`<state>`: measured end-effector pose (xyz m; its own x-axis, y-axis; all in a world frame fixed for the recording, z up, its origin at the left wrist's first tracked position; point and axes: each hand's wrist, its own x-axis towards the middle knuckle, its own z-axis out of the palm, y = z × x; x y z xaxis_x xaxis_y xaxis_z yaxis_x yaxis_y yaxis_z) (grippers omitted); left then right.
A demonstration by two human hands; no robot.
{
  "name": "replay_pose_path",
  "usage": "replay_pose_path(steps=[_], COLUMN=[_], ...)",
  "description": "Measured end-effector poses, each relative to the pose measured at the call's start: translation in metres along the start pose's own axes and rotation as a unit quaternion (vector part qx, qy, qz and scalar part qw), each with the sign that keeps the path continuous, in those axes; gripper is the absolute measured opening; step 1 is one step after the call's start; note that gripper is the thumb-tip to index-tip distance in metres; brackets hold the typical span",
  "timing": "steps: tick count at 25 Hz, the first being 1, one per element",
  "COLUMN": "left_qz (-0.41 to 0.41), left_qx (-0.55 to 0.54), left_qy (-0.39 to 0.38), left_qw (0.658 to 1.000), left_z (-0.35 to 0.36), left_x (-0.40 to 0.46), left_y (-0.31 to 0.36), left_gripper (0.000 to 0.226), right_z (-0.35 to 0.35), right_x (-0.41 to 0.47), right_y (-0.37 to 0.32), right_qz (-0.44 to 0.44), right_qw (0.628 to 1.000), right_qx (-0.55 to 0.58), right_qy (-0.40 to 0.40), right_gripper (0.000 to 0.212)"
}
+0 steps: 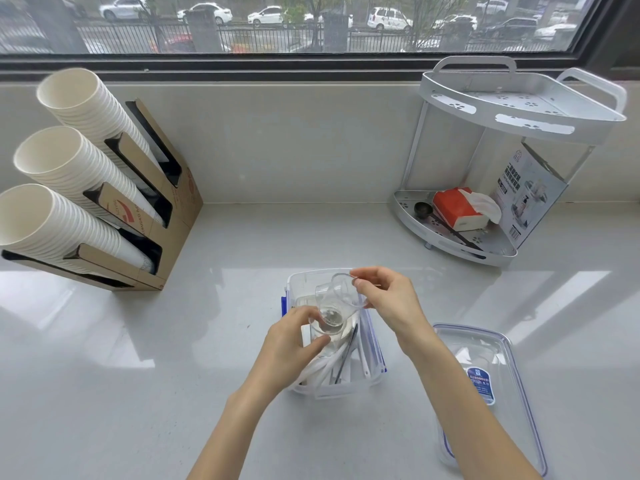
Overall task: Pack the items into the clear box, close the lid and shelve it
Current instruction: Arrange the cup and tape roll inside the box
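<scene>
Seen from the head camera, a smooth, shiny pale counter (214,341) runs under a window. In the middle near the person sits the box (298,282), a see-through plastic tub with straight walls and blue clips on its sides. Its top is open. Inside lie thin white sticks and a dark thin tool, all leaning along the box. The left hand (294,344) is wrapped around a small clear cup (323,336) over the box, fingers curled on its side. The right hand (384,299) pinches the rim of a second clear cup (343,291), tipped on its side just above the first one. Both cups look like thin, glassy plastic and you can see right through them. The lid (502,393) lies flat on the counter to the right of the box, clear with a blue edge and a blue label. Far left, a brown cardboard holder (173,216) has three long stacks of white paper cups (69,161). Far right stands a white metal rack (519,112) with two shelves; the lower shelf holds a red tissue pack (457,207), a black scoop (424,209) and a printed carton (530,195).
</scene>
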<state>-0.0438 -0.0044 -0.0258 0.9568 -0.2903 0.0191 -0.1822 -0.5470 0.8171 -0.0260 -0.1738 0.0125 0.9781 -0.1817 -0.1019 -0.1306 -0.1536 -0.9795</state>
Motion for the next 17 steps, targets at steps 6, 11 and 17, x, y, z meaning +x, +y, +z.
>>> replay_pose_path(steps=[6, 11, 17], left_qz=[-0.025, -0.010, -0.031], left_qx=[-0.032, -0.044, -0.049], left_qy=[0.024, 0.035, 0.071], left_qw=[0.999, 0.998, 0.996], left_z=[0.005, 0.005, 0.003], left_x=[0.000, 0.002, 0.011], left_y=[-0.005, -0.004, -0.012], left_gripper=[0.048, 0.054, 0.058], right_z=[0.008, 0.013, 0.013], right_x=[-0.001, 0.003, 0.026], right_y=[0.015, 0.020, 0.025], right_qz=[0.017, 0.032, 0.060], right_qw=[0.999, 0.996, 0.990], right_qx=[-0.050, -0.073, -0.120], right_qy=[-0.009, -0.041, -0.041], right_gripper=[0.023, 0.017, 0.024])
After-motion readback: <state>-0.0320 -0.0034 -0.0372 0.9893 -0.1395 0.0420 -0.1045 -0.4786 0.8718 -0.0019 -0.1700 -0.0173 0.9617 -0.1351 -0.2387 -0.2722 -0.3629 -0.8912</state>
